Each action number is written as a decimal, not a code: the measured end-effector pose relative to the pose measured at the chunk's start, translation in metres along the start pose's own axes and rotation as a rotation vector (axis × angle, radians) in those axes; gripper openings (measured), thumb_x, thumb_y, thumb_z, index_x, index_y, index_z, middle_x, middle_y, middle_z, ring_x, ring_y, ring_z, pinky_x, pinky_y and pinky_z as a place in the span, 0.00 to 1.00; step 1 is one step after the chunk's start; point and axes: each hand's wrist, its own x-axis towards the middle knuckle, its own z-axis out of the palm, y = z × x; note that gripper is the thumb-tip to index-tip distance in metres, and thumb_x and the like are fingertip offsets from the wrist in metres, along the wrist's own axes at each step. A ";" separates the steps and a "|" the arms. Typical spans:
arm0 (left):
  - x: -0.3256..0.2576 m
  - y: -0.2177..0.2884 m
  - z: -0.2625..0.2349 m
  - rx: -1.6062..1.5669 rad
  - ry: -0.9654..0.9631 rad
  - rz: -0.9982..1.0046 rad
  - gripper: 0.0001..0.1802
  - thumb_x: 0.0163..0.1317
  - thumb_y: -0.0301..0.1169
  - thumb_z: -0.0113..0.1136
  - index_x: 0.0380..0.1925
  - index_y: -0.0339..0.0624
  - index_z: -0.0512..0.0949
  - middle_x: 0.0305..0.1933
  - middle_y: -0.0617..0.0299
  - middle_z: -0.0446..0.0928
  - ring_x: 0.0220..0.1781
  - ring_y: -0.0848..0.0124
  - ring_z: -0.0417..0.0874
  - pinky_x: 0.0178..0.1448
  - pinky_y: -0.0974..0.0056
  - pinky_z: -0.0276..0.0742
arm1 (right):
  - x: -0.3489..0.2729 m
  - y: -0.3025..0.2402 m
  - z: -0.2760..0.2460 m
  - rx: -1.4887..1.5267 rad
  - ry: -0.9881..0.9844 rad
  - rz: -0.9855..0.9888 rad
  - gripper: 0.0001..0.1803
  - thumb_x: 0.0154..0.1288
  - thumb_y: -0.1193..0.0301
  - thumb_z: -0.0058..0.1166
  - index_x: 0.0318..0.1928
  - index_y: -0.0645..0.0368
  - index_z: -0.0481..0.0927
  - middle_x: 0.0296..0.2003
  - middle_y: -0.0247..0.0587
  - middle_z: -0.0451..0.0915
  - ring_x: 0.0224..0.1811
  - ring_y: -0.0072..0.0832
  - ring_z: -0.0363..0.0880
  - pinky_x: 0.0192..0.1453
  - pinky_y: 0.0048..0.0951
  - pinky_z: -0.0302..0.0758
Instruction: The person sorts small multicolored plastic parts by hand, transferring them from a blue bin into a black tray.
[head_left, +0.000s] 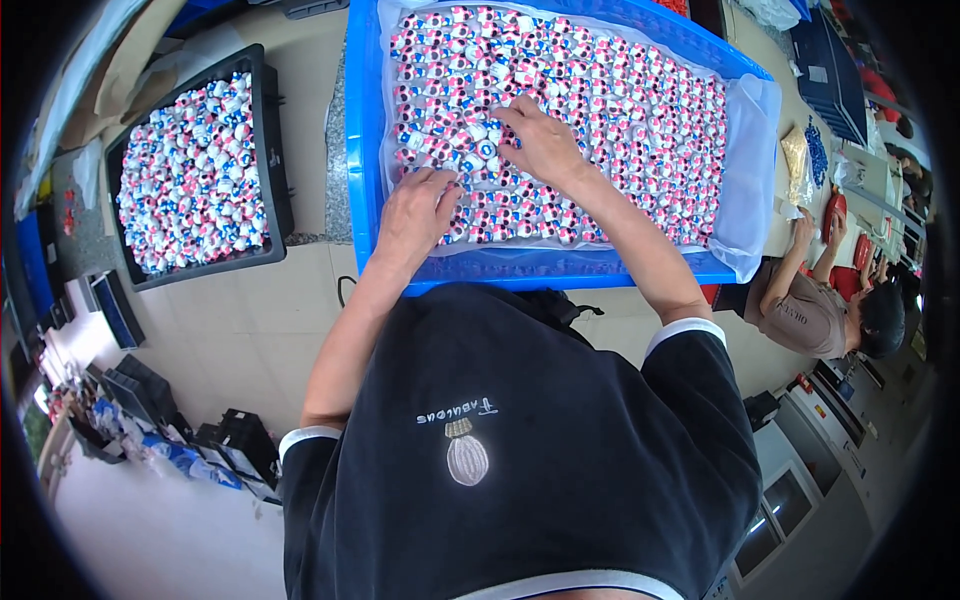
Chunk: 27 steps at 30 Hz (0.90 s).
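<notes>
Small painted figurines (640,140) in white, pink and blue, many with dark glasses-like spots, lie in rows inside a blue plastic bin (365,150) lined with white sheeting. At the near left part of the bin, my left hand (412,215) is closed, its fingers curled down at the edge of the figurines; what it holds, if anything, is hidden. My right hand (548,148) reaches over the left-middle rows, thumb and forefinger apart, tips close to the figurines. Between the hands, several loose figurines (455,145) lie jumbled and turned different ways.
To the left stands a black crate (275,160) heaped with unsorted similar figurines (190,175). White sheeting (750,165) hangs over the bin's right wall. At the far right, a person (815,315) works at another table with red items. Dark crates (245,445) stand at lower left.
</notes>
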 end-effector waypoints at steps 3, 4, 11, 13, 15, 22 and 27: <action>0.001 0.000 0.000 -0.001 0.026 0.016 0.10 0.55 0.28 0.59 0.36 0.36 0.78 0.35 0.50 0.77 0.40 0.52 0.78 0.44 0.55 0.74 | 0.001 0.001 -0.002 -0.016 -0.029 -0.016 0.24 0.53 0.68 0.59 0.52 0.54 0.72 0.45 0.43 0.71 0.40 0.41 0.78 0.43 0.39 0.77; 0.000 -0.001 0.000 -0.002 0.029 0.011 0.10 0.55 0.28 0.59 0.36 0.36 0.78 0.35 0.50 0.77 0.40 0.52 0.78 0.44 0.55 0.74 | 0.003 0.001 -0.007 -0.034 0.027 0.003 0.24 0.53 0.68 0.58 0.52 0.54 0.72 0.45 0.44 0.72 0.39 0.41 0.78 0.42 0.39 0.77; 0.003 0.001 0.000 -0.022 -0.014 0.021 0.10 0.57 0.28 0.59 0.37 0.34 0.78 0.37 0.48 0.77 0.39 0.51 0.78 0.44 0.55 0.74 | 0.024 -0.009 -0.009 -0.046 0.290 0.044 0.21 0.55 0.62 0.59 0.48 0.56 0.75 0.41 0.43 0.75 0.36 0.41 0.80 0.38 0.38 0.78; 0.003 0.000 0.000 -0.021 -0.019 0.019 0.10 0.57 0.28 0.59 0.37 0.34 0.78 0.36 0.48 0.77 0.39 0.51 0.78 0.44 0.55 0.74 | 0.031 -0.024 -0.003 -0.073 0.119 0.094 0.20 0.56 0.55 0.58 0.42 0.57 0.79 0.38 0.43 0.77 0.35 0.41 0.80 0.38 0.36 0.78; 0.003 -0.001 0.002 -0.018 -0.015 0.029 0.10 0.57 0.28 0.59 0.37 0.34 0.78 0.37 0.48 0.77 0.39 0.51 0.78 0.44 0.55 0.74 | 0.036 -0.028 0.002 -0.108 0.128 0.112 0.21 0.56 0.52 0.56 0.38 0.57 0.81 0.37 0.42 0.77 0.35 0.40 0.81 0.39 0.37 0.78; 0.002 -0.003 0.004 -0.033 -0.004 0.014 0.10 0.55 0.28 0.58 0.37 0.37 0.78 0.35 0.49 0.77 0.40 0.52 0.78 0.45 0.54 0.74 | 0.049 -0.030 -0.001 -0.135 0.266 0.171 0.21 0.55 0.54 0.58 0.40 0.59 0.78 0.37 0.44 0.77 0.35 0.40 0.80 0.38 0.38 0.77; 0.003 -0.004 0.005 -0.034 -0.025 0.012 0.10 0.55 0.29 0.58 0.36 0.37 0.78 0.35 0.49 0.77 0.39 0.51 0.78 0.45 0.53 0.74 | 0.051 -0.042 0.010 -0.039 0.107 0.041 0.20 0.54 0.54 0.59 0.39 0.58 0.80 0.38 0.44 0.76 0.37 0.39 0.80 0.39 0.38 0.77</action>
